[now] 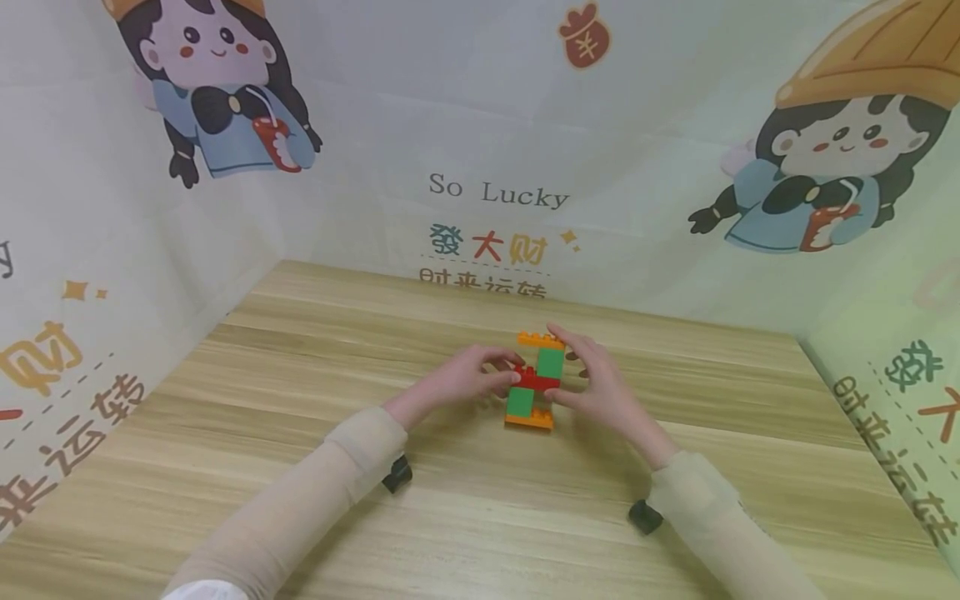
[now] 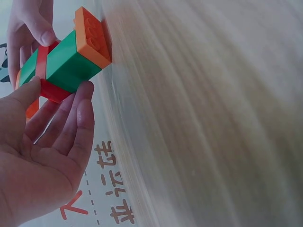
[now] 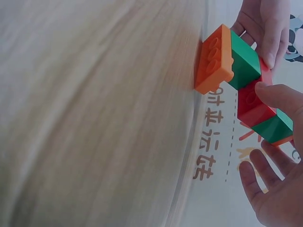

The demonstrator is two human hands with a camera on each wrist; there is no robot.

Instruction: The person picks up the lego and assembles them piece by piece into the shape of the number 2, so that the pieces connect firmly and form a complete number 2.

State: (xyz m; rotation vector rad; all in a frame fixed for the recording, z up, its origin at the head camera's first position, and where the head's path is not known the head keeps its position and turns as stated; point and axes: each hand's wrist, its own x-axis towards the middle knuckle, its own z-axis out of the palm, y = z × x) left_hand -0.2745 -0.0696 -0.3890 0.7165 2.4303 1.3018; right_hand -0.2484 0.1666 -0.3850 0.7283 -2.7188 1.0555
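Note:
A stack of toy building bricks stands upright on the table in the head view. From the bottom up come an orange brick [image 1: 527, 422], a green brick [image 1: 520, 402], a red brick [image 1: 542, 383], another green brick [image 1: 551, 363] and a top orange brick [image 1: 532, 340], set in a zigzag. My left hand [image 1: 468, 377] pinches the red brick's left end, thumb in front and fingers behind. On the other side, my right hand [image 1: 603, 385] has its thumb on the red brick's right end and a finger up at the top orange brick. Its lower fingers spread apart in the right wrist view.
The wood-grain table [image 1: 360, 350] runs back to a printed cloth [image 1: 360, 208] that hangs behind and along both sides. A black object [image 1: 399, 473] sits under the left wrist, and another black object [image 1: 645, 517] under the right one.

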